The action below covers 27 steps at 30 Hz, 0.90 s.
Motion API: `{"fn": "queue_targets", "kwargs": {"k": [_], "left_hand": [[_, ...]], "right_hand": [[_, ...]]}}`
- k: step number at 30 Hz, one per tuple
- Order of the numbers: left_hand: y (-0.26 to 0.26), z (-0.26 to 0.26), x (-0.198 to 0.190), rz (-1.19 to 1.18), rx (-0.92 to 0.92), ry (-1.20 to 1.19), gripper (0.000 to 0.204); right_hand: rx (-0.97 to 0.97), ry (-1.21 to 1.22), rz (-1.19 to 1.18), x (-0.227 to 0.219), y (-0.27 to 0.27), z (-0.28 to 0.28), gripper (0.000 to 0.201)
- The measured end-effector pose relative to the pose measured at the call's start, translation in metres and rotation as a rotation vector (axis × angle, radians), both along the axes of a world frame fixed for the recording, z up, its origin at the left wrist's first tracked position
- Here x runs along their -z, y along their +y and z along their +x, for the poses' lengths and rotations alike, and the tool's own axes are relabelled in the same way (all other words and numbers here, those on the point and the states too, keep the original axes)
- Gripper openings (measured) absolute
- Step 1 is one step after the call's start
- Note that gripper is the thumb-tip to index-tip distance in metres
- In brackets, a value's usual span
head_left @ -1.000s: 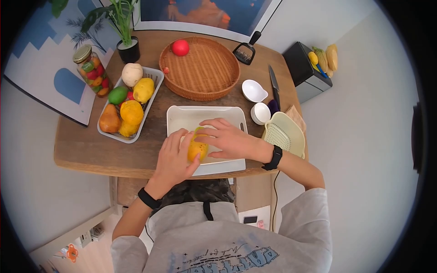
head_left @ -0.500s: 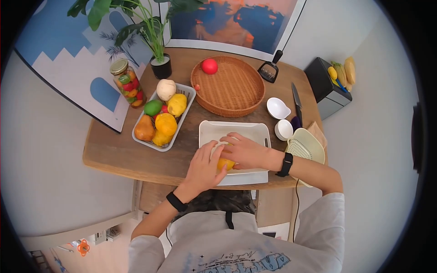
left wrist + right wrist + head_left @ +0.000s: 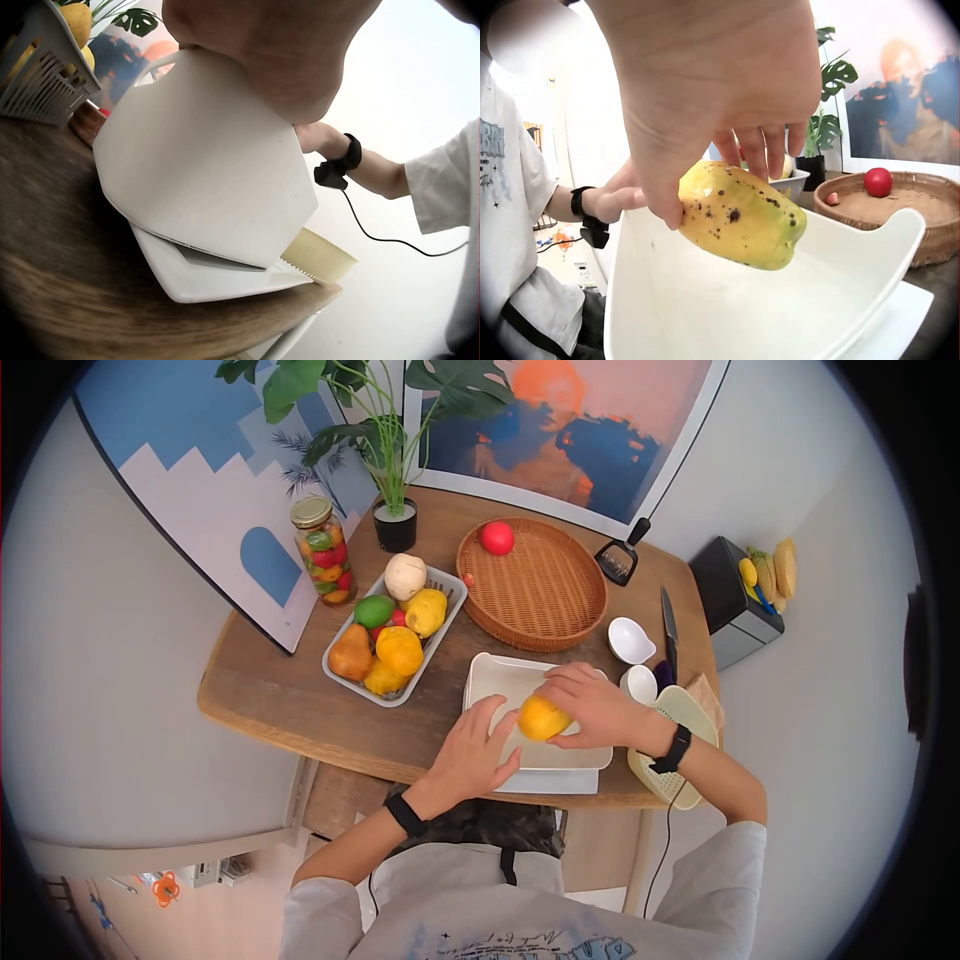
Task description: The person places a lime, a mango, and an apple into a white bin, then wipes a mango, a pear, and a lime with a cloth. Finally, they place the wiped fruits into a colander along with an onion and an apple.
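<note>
My right hand [image 3: 608, 710] grips a yellow papaya [image 3: 542, 719] over a white rectangular basin [image 3: 496, 674], thumb on one side and fingers on the other. Dark spots and a greenish end show on the papaya [image 3: 739, 217] in the right wrist view. Just left of the fruit, my left hand [image 3: 468, 753] is held with its fingers spread and holds nothing. Most of the left hand's fingers are out of sight in the left wrist view, where the basin [image 3: 202, 157] stands below the palm on a flat white tray [image 3: 195, 279].
Left of the basin stands a grey basket [image 3: 330, 663] of fruit, with a jar [image 3: 322, 555] behind it. A wicker tray [image 3: 535, 580] holds a red fruit [image 3: 497, 538]. White bowls [image 3: 630, 641], a knife [image 3: 669, 622] and a pale green colander [image 3: 690, 710] lie to the right.
Both hands were on the papaya; the left hand has come away from it, while the right now holds it alone, more in sight. The head view has shifted, moving the table within it.
</note>
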State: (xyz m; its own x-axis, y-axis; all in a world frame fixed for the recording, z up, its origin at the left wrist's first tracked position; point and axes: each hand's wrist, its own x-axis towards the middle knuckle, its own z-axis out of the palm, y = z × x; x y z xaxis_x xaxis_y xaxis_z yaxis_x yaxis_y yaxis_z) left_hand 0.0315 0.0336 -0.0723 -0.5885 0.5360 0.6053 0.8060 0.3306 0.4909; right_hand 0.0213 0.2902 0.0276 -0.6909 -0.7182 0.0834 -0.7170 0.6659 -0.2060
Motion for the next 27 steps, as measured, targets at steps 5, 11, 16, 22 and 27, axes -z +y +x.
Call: {"fn": "queue_targets", "kwargs": {"k": [5, 11, 16, 22, 27], "left_hand": [[-0.001, 0.0, -0.001, -0.001, 0.01, 0.002, 0.059], [0.0, -0.002, -0.002, 0.002, 0.013, 0.007, 0.054], [-0.002, -0.003, -0.002, 0.039, 0.049, -0.024, 0.05], [-0.007, 0.004, -0.006, 0.124, 0.118, -0.013, 0.047], [-0.016, 0.025, -0.029, 0.168, 0.16, 0.04, 0.047]], "right_hand": [[0.134, 0.036, -0.044, -0.047, 0.015, 0.003, 0.065], [0.171, 0.048, -0.079, -0.068, 0.016, 0.009, 0.067], [0.103, -0.022, 0.083, -0.02, 0.023, 0.009, 0.067], [0.115, 0.063, -0.047, -0.046, -0.018, -0.049, 0.066], [-0.022, 0.198, -0.133, -0.033, -0.093, -0.115, 0.069]]}}
